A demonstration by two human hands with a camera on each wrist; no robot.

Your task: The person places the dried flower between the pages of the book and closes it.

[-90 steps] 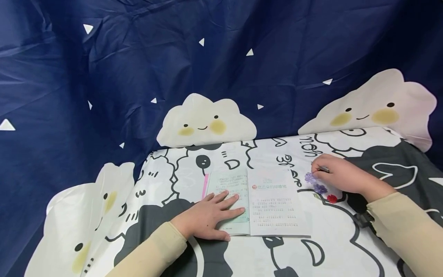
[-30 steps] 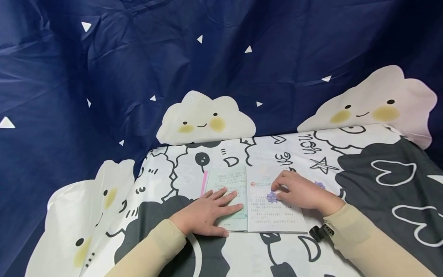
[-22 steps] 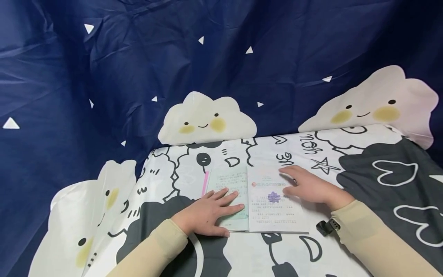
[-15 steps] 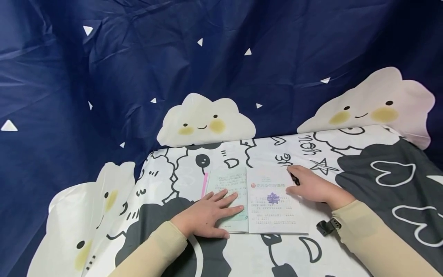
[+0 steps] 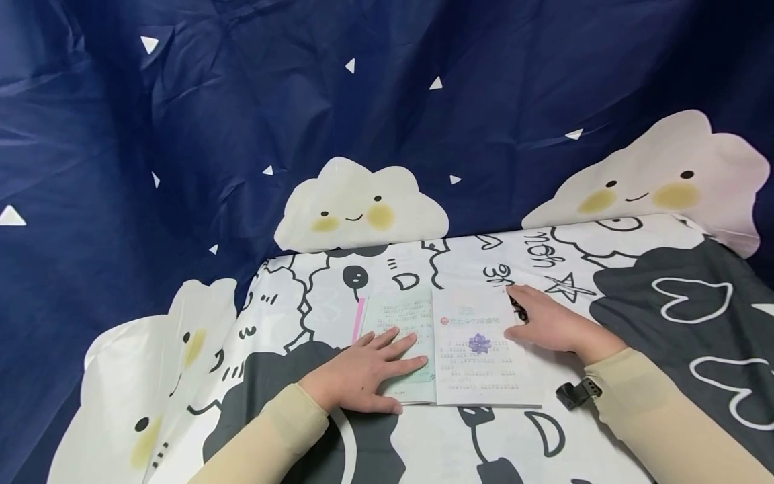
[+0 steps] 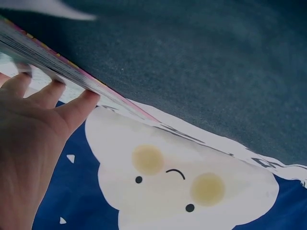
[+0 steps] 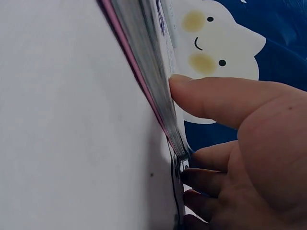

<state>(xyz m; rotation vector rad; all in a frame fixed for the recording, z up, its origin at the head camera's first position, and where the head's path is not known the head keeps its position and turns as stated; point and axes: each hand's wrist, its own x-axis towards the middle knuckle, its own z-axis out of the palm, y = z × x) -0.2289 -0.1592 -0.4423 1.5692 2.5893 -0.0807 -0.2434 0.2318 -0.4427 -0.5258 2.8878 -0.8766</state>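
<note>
Your left hand (image 5: 363,373): spread on the book (image 5: 434,349)
Your right hand (image 5: 550,326): loosely parted, touching its edge
Right page (image 5: 478,373): purple flower (image 5: 480,343) below Chinese heading (image 5: 474,320)

right grip (image 7: 266,155) touches the book (image 7: 144,52) (pink-edged)

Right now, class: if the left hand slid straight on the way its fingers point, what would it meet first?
Probably the purple flower on the right page, beyond the centre fold. The left hand lies on the left page, its index finger aimed roughly that way.
</note>
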